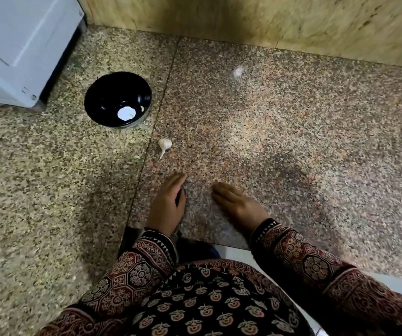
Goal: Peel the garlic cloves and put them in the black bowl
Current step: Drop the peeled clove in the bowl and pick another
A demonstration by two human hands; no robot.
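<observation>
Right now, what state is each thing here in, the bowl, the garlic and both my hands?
black bowl: upright, something white and a small pale piece inside.
garlic bulb: whole, skin on, lying apart from the bowl, untouched.
left hand: open, holding nothing.
right hand: open, fingers straight, holding nothing.

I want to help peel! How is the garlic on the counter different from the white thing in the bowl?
The garlic lies on the counter, outside the bowl; the white thing lies inside it. The garlic is round with a thin stalk; the white thing looks flatter and brighter. Both are pale.
</observation>
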